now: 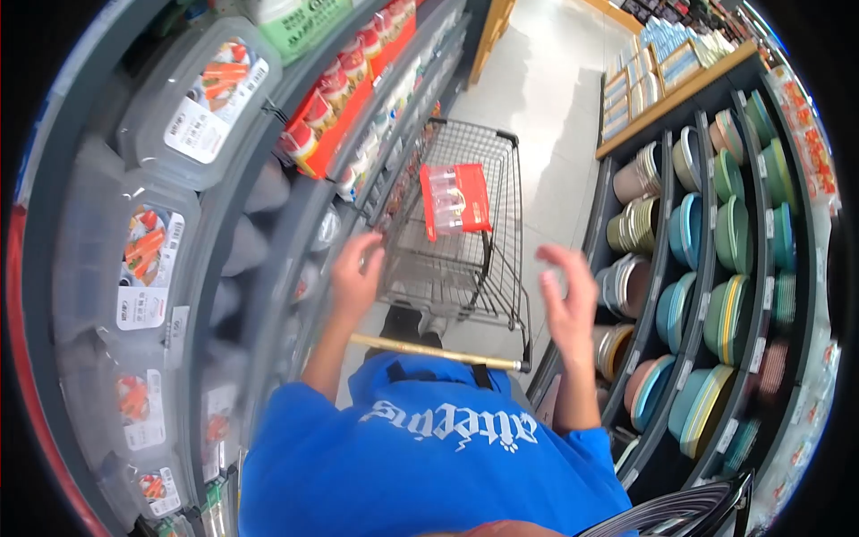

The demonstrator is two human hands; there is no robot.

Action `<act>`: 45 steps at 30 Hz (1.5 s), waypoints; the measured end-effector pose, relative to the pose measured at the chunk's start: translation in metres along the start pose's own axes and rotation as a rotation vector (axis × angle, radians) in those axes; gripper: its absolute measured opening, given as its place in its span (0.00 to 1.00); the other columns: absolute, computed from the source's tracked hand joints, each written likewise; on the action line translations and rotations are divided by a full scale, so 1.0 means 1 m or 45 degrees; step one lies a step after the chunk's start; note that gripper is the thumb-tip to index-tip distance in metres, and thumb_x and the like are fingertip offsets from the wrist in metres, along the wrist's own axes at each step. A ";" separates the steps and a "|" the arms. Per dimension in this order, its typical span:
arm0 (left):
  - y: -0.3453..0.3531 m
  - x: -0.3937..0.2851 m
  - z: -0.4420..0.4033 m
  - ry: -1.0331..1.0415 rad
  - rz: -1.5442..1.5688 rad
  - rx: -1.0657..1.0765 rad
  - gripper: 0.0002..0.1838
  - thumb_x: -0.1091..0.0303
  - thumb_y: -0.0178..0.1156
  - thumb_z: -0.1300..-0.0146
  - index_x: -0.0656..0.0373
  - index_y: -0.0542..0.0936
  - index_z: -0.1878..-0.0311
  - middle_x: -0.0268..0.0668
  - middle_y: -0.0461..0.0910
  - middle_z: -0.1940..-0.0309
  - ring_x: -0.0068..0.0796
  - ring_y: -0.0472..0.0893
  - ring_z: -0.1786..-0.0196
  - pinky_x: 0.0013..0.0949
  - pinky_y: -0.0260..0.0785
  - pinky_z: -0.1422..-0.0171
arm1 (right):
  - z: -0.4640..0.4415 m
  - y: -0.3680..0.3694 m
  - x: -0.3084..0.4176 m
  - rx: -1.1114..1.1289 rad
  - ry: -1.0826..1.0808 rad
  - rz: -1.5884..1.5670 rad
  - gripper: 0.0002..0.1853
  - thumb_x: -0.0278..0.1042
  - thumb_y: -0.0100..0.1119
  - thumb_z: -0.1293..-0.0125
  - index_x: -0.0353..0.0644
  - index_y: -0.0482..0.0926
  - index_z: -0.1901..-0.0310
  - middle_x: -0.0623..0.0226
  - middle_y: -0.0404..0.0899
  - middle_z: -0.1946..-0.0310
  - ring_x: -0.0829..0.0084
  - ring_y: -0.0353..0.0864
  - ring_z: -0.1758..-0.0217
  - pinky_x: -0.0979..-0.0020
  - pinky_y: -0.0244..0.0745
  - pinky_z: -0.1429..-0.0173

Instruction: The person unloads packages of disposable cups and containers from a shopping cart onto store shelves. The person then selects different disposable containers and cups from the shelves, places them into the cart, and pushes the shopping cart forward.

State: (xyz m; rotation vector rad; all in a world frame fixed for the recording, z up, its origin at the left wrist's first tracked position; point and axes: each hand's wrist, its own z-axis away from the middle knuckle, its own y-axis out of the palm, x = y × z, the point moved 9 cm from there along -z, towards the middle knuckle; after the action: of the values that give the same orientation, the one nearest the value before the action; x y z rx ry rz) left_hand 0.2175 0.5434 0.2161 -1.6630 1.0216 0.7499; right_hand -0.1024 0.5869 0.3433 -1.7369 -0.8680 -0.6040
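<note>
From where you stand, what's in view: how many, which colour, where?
Shelves: two banks, dark, both sides
Cart: one, black, ahead
Pack: one, red, in cart
Handle: one, yellowish, cart's near end
Boxes: several, clear, left shelves
Goods: many, red-white, farther along left
Bowls: many, mostly green and blue, right shelves
Packets: many, blue-white, top right
Floor: one, pale, ahead
Shirt: one, blue, bottom
Left hand: one, bare, nothing held, cart's left
Right hand: one, bare, nothing held, cart's right

1 head camera, close, facing forward and down
</note>
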 end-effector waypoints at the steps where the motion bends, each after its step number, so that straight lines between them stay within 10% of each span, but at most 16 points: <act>1: -0.024 -0.063 -0.015 0.215 -0.023 -0.104 0.10 0.73 0.62 0.36 0.64 0.81 0.53 0.42 0.85 0.58 0.41 0.83 0.52 0.38 0.73 0.43 | -0.005 -0.025 0.037 -0.150 -0.199 -0.057 0.15 0.30 0.59 0.31 0.32 0.79 0.47 0.52 0.82 0.54 0.59 0.83 0.50 0.63 0.75 0.42; 4: -0.097 -0.216 -0.014 0.920 0.360 -0.470 0.18 0.56 0.61 0.29 0.62 0.77 0.48 0.46 0.83 0.58 0.39 0.82 0.57 0.44 0.73 0.54 | 0.006 -0.079 0.131 -0.490 -0.850 -0.391 0.25 0.47 0.51 0.25 0.31 0.74 0.41 0.53 0.80 0.56 0.61 0.80 0.59 0.62 0.75 0.60; 8: -0.151 -0.307 0.021 1.399 0.491 -0.646 0.15 0.50 0.54 0.26 0.49 0.76 0.48 0.28 0.79 0.62 0.30 0.77 0.65 0.34 0.66 0.61 | 0.026 -0.112 0.195 -0.604 -0.999 -0.505 0.20 0.50 0.46 0.23 0.40 0.77 0.49 0.73 0.80 0.55 0.75 0.72 0.66 0.72 0.63 0.62; 19: -0.171 -0.327 0.052 1.458 0.589 -0.832 0.10 0.56 0.51 0.25 0.34 0.84 0.57 0.06 0.78 0.67 0.05 0.74 0.68 0.18 0.64 0.58 | 0.062 -0.158 0.185 -0.661 -1.078 -0.429 0.14 0.41 0.47 0.23 0.49 0.84 0.56 0.89 0.83 0.60 0.87 0.70 0.68 0.80 0.61 0.59; 26: -0.166 -0.332 0.049 1.476 0.570 -0.800 0.09 0.57 0.52 0.26 0.40 0.83 0.58 0.13 0.83 0.63 0.11 0.76 0.67 0.23 0.67 0.57 | 0.079 -0.173 0.166 -0.579 -1.053 -0.516 0.15 0.46 0.46 0.21 0.52 0.79 0.44 0.85 0.83 0.53 0.83 0.72 0.67 0.76 0.63 0.58; 30: -0.109 -0.308 0.018 1.317 0.670 -0.762 0.16 0.51 0.58 0.30 0.54 0.81 0.52 0.35 0.84 0.60 0.37 0.80 0.55 0.36 0.68 0.56 | 0.063 -0.122 0.146 -0.757 -0.878 -0.464 0.19 0.43 0.50 0.25 0.44 0.71 0.38 0.67 0.81 0.50 0.70 0.76 0.63 0.67 0.70 0.54; 32: -0.084 -0.249 -0.011 0.955 0.090 -0.486 0.18 0.58 0.50 0.26 0.58 0.74 0.42 0.46 0.80 0.52 0.45 0.81 0.61 0.49 0.76 0.56 | 0.060 -0.098 0.077 -0.871 -0.571 -0.493 0.19 0.34 0.55 0.29 0.36 0.72 0.40 0.57 0.80 0.51 0.65 0.79 0.59 0.66 0.74 0.51; 34: -0.045 -0.159 -0.031 0.467 -0.217 -0.248 0.19 0.73 0.59 0.34 0.68 0.74 0.42 0.47 0.80 0.49 0.39 0.80 0.45 0.44 0.71 0.36 | 0.062 -0.048 -0.037 -0.581 0.055 -0.286 0.24 0.27 0.61 0.35 0.32 0.70 0.38 0.52 0.78 0.48 0.62 0.80 0.52 0.66 0.75 0.44; 37: -0.009 0.025 0.006 -0.130 -0.731 0.142 0.38 0.64 0.64 0.35 0.68 0.60 0.27 0.59 0.64 0.30 0.60 0.65 0.29 0.51 0.59 0.26 | 0.147 0.037 -0.163 0.040 0.508 0.537 0.40 0.38 0.70 0.38 0.36 0.61 0.28 0.37 0.53 0.27 0.40 0.57 0.25 0.49 0.57 0.25; 41: -0.006 0.167 0.099 -0.740 -0.949 0.737 0.49 0.56 0.71 0.42 0.67 0.56 0.24 0.60 0.65 0.30 0.57 0.69 0.30 0.52 0.66 0.31 | 0.261 0.066 -0.243 0.563 1.005 0.722 0.44 0.44 0.68 0.37 0.38 0.55 0.25 0.35 0.53 0.27 0.38 0.57 0.25 0.44 0.58 0.26; 45: 0.017 0.223 0.135 -0.835 -0.797 0.767 0.32 0.60 0.65 0.39 0.67 0.68 0.36 0.64 0.79 0.47 0.65 0.78 0.43 0.54 0.72 0.39 | 0.305 0.094 -0.318 0.416 1.081 0.305 0.31 0.35 0.60 0.33 0.37 0.62 0.31 0.40 0.77 0.49 0.52 0.81 0.53 0.56 0.77 0.51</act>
State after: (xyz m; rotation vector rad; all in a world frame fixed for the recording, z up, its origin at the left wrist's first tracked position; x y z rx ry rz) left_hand 0.3022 0.6094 -0.0223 -0.9984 0.1878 0.4418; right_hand -0.2260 0.7759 -0.0468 -1.0951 -0.1399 -0.8803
